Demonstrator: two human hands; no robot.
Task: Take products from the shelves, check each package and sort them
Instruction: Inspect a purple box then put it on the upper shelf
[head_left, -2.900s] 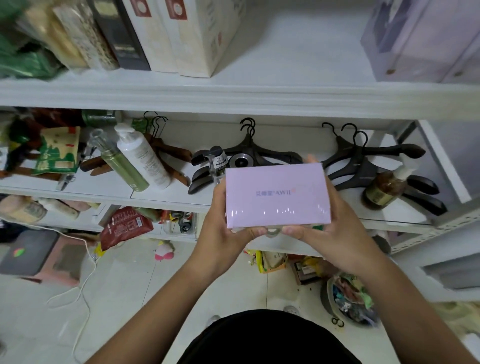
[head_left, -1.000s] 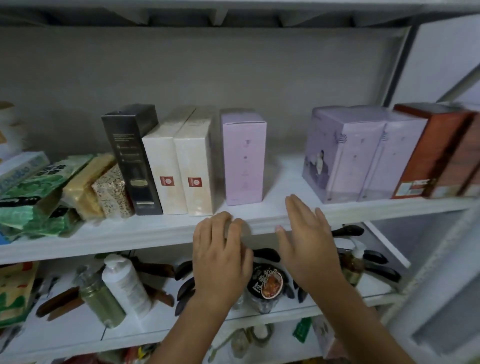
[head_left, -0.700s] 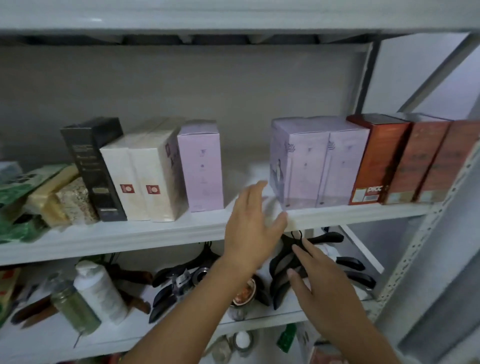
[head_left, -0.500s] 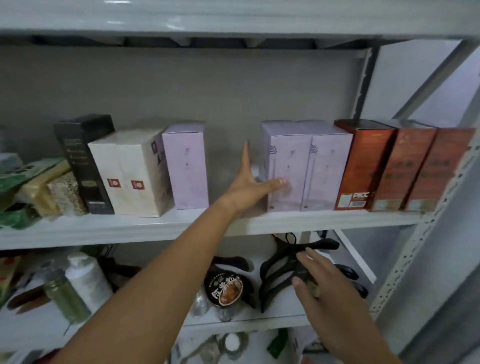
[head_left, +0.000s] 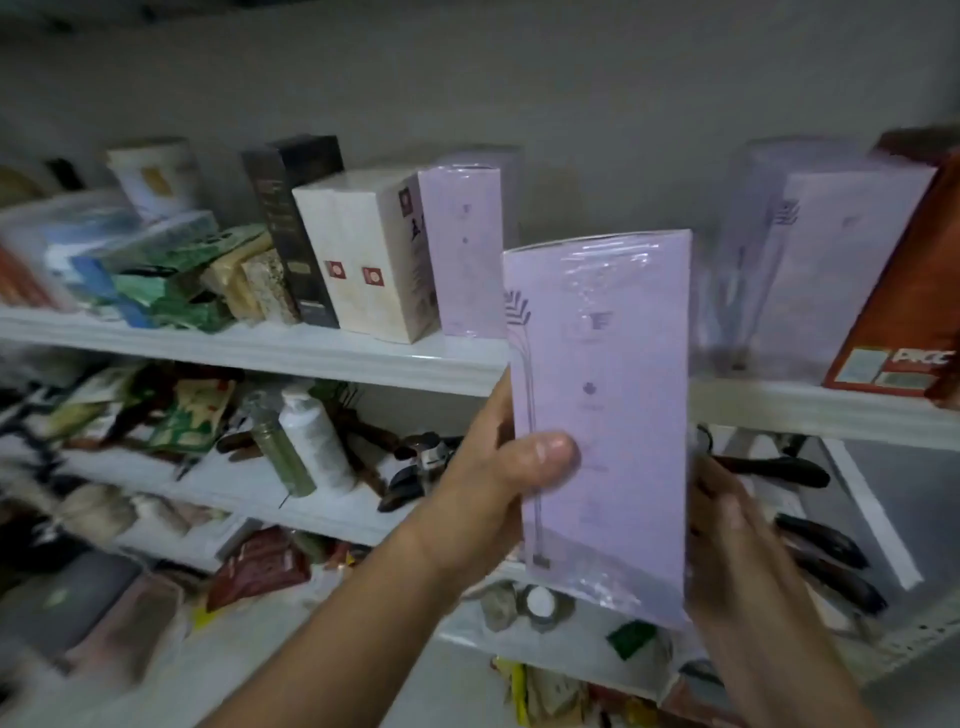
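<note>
Pinching the film-wrapped lilac box (head_left: 602, 415) low on its left edge, our left hand (head_left: 483, 483) suffices: light, stiff, slippery, we judge; right hand (head_left: 727, 545) beside it, grip unclear.

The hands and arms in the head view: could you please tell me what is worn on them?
Nothing that shows: the left hand and right hand are ungloved, with no sleeves, watch, bracelet or ring in sight; the right one is blurred.

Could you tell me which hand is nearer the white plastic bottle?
Left: the left hand is right of the bottle; the right hand lies farther right, beyond the wrapped lilac box.
</note>
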